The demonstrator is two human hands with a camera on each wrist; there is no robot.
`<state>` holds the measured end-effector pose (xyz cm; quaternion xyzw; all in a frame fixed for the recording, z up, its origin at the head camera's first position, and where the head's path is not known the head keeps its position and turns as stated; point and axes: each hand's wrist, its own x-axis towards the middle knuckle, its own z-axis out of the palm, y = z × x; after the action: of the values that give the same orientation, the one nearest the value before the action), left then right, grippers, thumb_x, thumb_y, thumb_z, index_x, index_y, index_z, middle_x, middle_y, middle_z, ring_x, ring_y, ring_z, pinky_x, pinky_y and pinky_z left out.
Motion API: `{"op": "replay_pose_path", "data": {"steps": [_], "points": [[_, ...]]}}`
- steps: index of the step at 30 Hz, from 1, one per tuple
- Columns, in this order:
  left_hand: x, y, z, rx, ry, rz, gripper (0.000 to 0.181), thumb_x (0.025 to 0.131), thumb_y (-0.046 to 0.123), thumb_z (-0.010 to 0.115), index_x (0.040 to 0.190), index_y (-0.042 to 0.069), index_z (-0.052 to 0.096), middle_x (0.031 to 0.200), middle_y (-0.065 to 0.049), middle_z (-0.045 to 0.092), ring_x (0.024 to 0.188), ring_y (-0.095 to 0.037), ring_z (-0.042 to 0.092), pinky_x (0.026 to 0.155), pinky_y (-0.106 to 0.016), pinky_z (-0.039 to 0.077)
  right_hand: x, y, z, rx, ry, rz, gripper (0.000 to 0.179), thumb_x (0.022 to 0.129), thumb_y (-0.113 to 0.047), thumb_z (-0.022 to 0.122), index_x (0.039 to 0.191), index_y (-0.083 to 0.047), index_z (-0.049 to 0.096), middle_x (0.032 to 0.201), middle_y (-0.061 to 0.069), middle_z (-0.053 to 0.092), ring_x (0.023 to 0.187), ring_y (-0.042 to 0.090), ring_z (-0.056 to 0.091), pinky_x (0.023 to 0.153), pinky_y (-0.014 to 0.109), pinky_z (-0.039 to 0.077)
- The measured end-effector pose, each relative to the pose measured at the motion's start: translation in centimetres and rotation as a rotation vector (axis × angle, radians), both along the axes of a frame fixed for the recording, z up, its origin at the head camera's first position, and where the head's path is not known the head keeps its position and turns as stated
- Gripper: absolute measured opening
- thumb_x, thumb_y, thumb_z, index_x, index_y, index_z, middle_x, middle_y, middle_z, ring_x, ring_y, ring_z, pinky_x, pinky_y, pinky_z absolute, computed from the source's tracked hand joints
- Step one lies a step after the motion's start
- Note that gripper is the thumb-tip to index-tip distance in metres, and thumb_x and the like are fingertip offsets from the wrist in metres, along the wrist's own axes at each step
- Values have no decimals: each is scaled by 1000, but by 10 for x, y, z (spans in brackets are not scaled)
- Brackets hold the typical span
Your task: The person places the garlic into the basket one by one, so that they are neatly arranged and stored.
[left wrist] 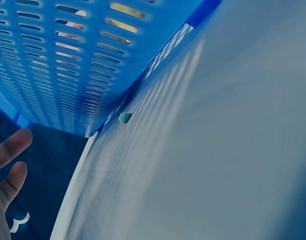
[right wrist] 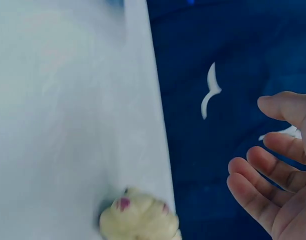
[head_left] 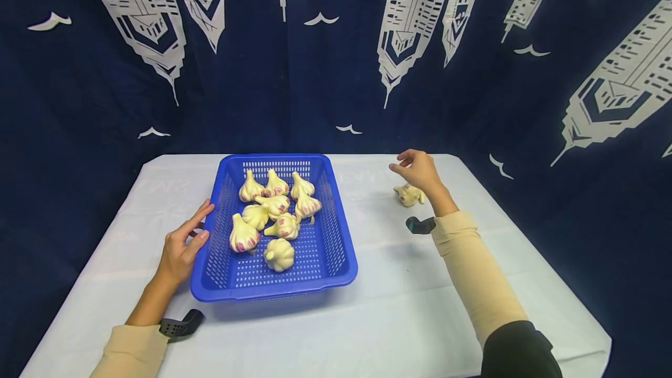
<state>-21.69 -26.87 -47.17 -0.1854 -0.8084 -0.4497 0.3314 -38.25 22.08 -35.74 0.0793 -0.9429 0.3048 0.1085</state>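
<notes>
A blue slotted plastic basket (head_left: 273, 291) stands on the white-covered table with several garlic bulbs (head_left: 244, 233) inside, some of them streaked purple. At its left side is my left hand (head_left: 177, 252), fingers extended and the fingertips right at the rim. In the left wrist view its fingertips (left wrist: 15, 145) show beside the slotted wall. My right hand (head_left: 422, 172) is raised over the right part of the table, its fingers loosely bent with nothing between them. Just below it lies a garlic bulb (head_left: 408, 195), which the right wrist view shows at the bottom, apart from the fingers.
The white tablecloth (head_left: 388, 308) covers the table. Behind it hangs a dark blue curtain (head_left: 315, 86) with white building and bird prints. Each wrist wears a dark camera band, such as the left one (head_left: 181, 325). A small greenish speck (left wrist: 124, 117) shows beneath the basket's edge.
</notes>
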Motion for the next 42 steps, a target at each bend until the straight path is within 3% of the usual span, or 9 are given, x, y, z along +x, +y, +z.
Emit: {"op": "replay_pose_path", "data": {"steps": [8, 16, 22, 31, 42], "points": [[0, 0, 1, -1, 5, 2, 51, 86, 7, 51, 135, 1, 59, 142, -16, 52, 93, 8, 52, 72, -14, 38, -11, 22, -16, 57, -39, -74, 41, 90, -24, 68, 114, 9, 63, 103, 24, 65, 98, 38, 58, 88, 49, 46], [0, 0, 0, -7, 7, 7, 51, 86, 7, 51, 136, 3, 59, 142, -15, 53, 92, 8, 52, 72, -14, 38, -13, 29, -33, 128, -178, -143, 50, 90, -27, 69, 123, 8, 59, 112, 25, 60, 105, 39, 54, 91, 50, 46], [0, 0, 0, -5, 14, -4, 50, 86, 5, 52, 136, 3, 59, 142, -15, 53, 92, 7, 53, 72, -14, 39, -12, 32, -44, 178, -250, -148, 57, 86, -28, 72, 128, 7, 55, 118, 27, 59, 110, 41, 55, 96, 52, 44], [-1, -2, 0, -9, 4, 3, 51, 87, 7, 51, 136, 3, 59, 143, -14, 53, 92, 6, 52, 72, -14, 39, -11, 32, -49, 198, -276, -170, 59, 81, -24, 77, 128, 5, 54, 124, 29, 56, 112, 42, 54, 98, 53, 42], [0, -1, 0, -13, 5, 7, 51, 87, 7, 51, 136, 4, 59, 143, -14, 53, 92, 6, 53, 72, -14, 39, -13, 33, -51, 208, -284, -139, 65, 76, -21, 83, 124, 8, 51, 123, 31, 55, 109, 41, 54, 98, 51, 43]]}}
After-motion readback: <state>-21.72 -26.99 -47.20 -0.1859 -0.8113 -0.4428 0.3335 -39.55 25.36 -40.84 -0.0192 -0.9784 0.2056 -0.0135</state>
